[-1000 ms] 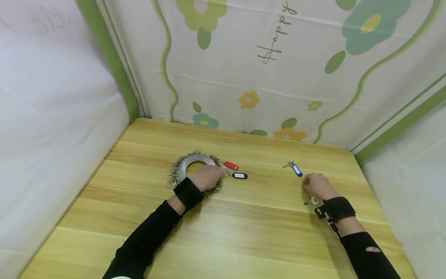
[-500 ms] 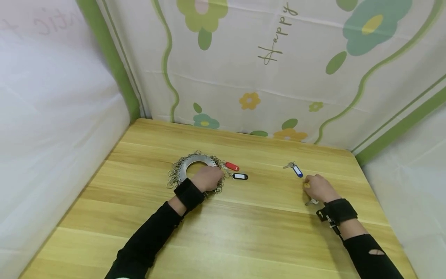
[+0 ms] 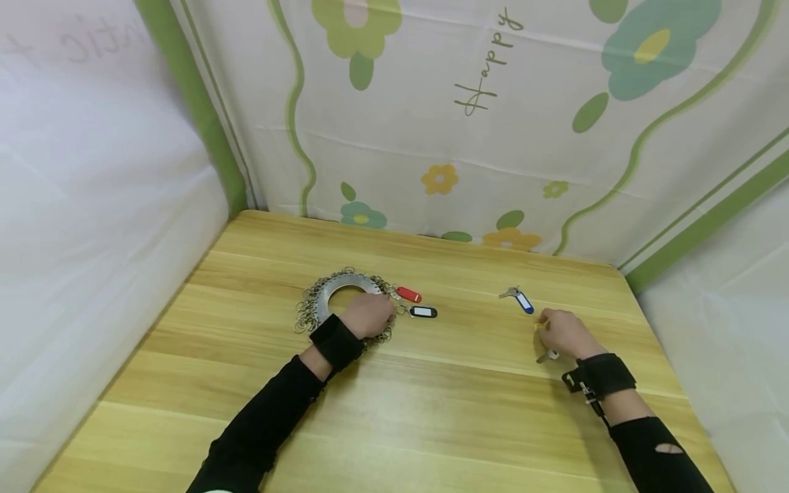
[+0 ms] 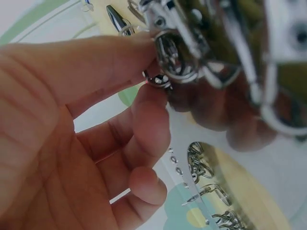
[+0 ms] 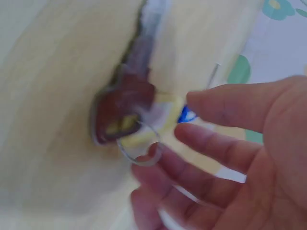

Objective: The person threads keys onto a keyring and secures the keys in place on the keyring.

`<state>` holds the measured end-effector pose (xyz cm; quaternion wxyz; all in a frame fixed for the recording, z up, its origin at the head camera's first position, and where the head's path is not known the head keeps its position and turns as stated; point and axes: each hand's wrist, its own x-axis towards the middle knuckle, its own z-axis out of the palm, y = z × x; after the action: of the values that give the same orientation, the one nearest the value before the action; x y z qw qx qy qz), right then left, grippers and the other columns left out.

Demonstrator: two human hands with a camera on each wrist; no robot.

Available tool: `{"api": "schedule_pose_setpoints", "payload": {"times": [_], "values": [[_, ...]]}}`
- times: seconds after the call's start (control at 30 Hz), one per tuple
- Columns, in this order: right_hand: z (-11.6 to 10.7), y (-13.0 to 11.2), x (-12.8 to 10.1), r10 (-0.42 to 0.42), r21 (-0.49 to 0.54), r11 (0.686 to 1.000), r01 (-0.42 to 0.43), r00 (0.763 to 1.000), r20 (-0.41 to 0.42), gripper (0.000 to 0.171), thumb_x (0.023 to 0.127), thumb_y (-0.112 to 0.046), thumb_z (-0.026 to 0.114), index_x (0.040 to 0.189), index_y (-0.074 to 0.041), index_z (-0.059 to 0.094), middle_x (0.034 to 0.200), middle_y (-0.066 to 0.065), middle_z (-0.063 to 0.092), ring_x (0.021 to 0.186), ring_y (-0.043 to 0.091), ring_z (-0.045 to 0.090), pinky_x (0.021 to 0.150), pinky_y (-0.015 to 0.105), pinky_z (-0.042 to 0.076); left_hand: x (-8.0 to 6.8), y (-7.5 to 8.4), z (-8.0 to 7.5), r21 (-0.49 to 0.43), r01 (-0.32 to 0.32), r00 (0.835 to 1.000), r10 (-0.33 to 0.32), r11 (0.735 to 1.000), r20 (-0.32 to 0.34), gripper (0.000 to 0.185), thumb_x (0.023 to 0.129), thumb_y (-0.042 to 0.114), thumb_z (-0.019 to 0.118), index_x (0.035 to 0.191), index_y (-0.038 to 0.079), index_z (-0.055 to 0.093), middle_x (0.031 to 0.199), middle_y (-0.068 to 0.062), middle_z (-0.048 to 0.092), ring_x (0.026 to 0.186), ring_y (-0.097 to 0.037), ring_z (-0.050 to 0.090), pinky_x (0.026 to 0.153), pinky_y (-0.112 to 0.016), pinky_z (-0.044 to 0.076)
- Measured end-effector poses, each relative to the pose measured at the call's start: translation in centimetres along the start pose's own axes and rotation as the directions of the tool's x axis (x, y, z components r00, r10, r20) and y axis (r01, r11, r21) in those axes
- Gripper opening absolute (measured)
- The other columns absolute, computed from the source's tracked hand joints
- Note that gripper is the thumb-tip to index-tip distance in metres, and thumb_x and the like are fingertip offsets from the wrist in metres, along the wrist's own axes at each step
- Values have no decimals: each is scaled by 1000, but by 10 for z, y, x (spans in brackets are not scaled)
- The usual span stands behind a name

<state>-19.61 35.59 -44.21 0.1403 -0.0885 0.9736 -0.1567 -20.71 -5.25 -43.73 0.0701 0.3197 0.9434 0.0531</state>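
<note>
Head view: left hand (image 3: 367,315) rests on metal key ring disc (image 3: 335,287) on wooden table (image 3: 431,411), fingers pinching a small ring clip (image 4: 160,79) at its edge. Red tag (image 3: 409,294) and black tag (image 3: 423,312) just beside. Right hand (image 3: 564,333) fingers curled round yellow tag (image 5: 144,132) with key (image 3: 547,355); blue tag (image 3: 523,301) near.

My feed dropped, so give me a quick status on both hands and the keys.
Left hand pinching a small clip on the round metal key-ring disc. Right hand lifting a yellow-tagged key by its ring. Blue-tagged key lies just beyond, untouched.
</note>
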Motion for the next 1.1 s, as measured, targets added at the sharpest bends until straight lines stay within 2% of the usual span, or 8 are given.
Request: {"api": "schedule_pose_setpoints", "payload": {"times": [0.1,0.23,0.43,0.53,0.67,0.8,1.0,1.1], "values": [[-4,-1,-6,14,18,1000,-15,999,50,28,85,2,52,110,15,54,93,25,61,73,25,58,60,38,49,1,-2,3,-14,10,1000,-9,1000,23,36,93,3,54,61,18,49,68,2,49,59,-12,36,56,-27,31],[-7,1,-12,13,9,1000,-14,997,80,24,80,8,55,103,10,59,90,22,61,75,27,59,61,38,49,2,-4,5,-20,21,999,-21,1000,28,27,95,7,54,69,17,56,72,1,53,60,-12,40,58,-27,32],[-5,6,-19,-20,12,1000,19,998,68,15,78,5,64,92,2,62,83,10,61,70,22,54,59,37,45,0,-5,6,-82,-4,1000,5,997,8,23,96,12,54,73,16,55,69,0,49,61,-14,39,60,-30,30],[-4,7,-22,-37,6,999,37,997,65,15,77,6,65,90,-1,61,82,8,60,68,21,50,57,35,42,-1,-7,6,-109,-18,1000,18,994,-2,23,96,13,54,73,16,52,66,0,45,61,-14,36,61,-31,29],[-2,7,-21,-57,-3,998,57,998,41,13,77,7,65,86,-2,61,81,8,60,67,20,49,57,34,42,0,-10,6,-112,-21,1000,21,993,-1,26,97,14,52,72,17,50,64,1,40,60,-12,33,62,-30,28],[3,5,-19,-69,-19,997,69,998,-14,4,81,0,65,82,-3,63,77,5,60,64,18,47,57,34,42,0,-11,5,-126,-31,1000,31,992,2,27,97,14,52,71,16,50,64,1,39,59,-12,33,62,-30,29],[5,-1,-17,-116,-45,993,112,989,-88,5,85,-5,66,80,-7,65,76,2,62,60,14,46,55,31,40,0,-11,1,-197,-59,998,61,979,2,31,94,12,57,65,16,47,61,3,32,54,-10,29,58,-26,29],[2,-8,-13,-135,-34,991,132,983,-122,5,86,-5,65,82,-8,65,77,2,62,63,14,50,56,32,42,1,-13,-2,-240,-56,998,61,969,15,34,94,12,57,63,15,43,60,3,26,53,-10,25,55,-25,27]]}}
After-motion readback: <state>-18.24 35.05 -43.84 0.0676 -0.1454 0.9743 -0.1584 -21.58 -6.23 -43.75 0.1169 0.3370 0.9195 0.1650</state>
